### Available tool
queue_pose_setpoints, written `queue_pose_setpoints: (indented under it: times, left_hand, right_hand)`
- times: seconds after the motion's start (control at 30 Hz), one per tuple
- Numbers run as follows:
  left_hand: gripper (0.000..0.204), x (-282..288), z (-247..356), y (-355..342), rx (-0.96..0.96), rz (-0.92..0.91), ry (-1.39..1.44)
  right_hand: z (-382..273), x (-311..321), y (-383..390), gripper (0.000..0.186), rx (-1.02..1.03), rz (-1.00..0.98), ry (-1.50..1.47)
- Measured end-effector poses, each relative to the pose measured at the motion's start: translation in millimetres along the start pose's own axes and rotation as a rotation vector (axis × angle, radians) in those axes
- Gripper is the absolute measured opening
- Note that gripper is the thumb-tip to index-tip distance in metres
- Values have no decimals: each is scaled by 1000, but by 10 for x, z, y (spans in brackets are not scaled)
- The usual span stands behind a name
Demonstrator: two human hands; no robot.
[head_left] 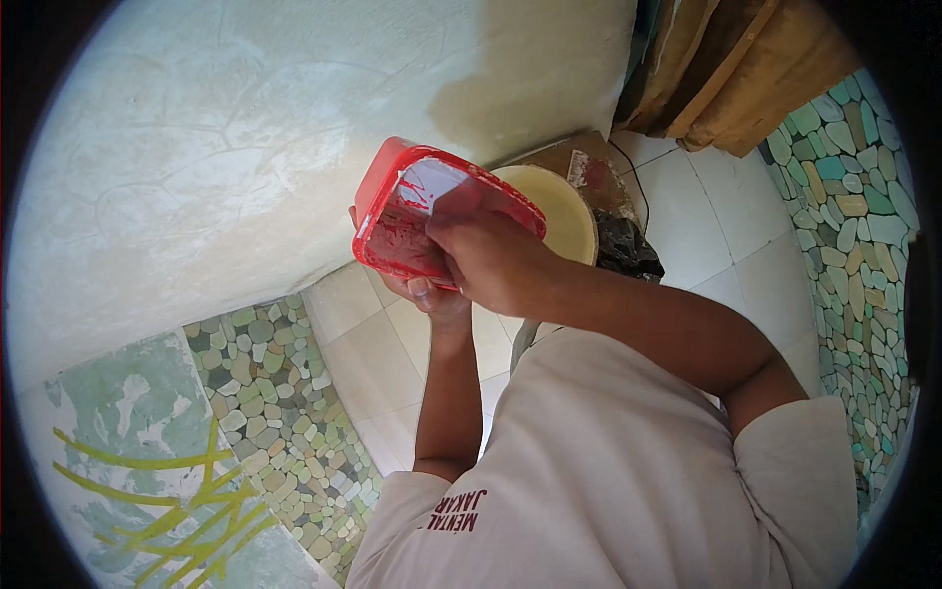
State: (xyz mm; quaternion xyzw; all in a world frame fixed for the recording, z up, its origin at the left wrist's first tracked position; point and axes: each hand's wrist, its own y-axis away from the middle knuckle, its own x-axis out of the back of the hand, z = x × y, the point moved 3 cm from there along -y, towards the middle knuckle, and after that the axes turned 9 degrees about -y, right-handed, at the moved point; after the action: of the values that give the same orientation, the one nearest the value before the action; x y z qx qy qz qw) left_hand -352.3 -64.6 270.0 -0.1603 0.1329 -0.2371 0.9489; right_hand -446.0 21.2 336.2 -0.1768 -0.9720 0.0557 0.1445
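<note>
Left of the grip stands a pale wall (pixel 245 177), its lower edge running behind the tub; below-left lies a pebble strip (pixel 260 368). The red tub (pixel 378 187) is in the grip itself, tilted: the left hand (pixel 434 297) clasps it from beneath, thumb near the lower rim. The right hand (pixel 498 250) curls over the opening; I cannot tell whether it holds anything. Just right, a cream bucket (pixel 593 221) curves behind the tub, crowding that side. Beyond a black bag (pixel 628 247), floor tiles (pixel 726 221) spread rightward, giving room.
</note>
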Motion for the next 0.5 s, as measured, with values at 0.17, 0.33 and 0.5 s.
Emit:
queue_pose_setpoints:
  times: [0.17, 0.33, 0.5]
  left_hand:
    - [116, -179, 225, 23, -17, -1, -34]
    - [116, -31, 54, 34, -5, 33, 4]
    - [117, -208, 265, 17, 47, 14, -48]
  right_hand:
    - [-33, 22, -55, 12, -52, -25, -61]
    - [-33, 37, -43, 14, 21, -41, -17]
    - [-123, 76, -81, 15, -11, -34, -81]
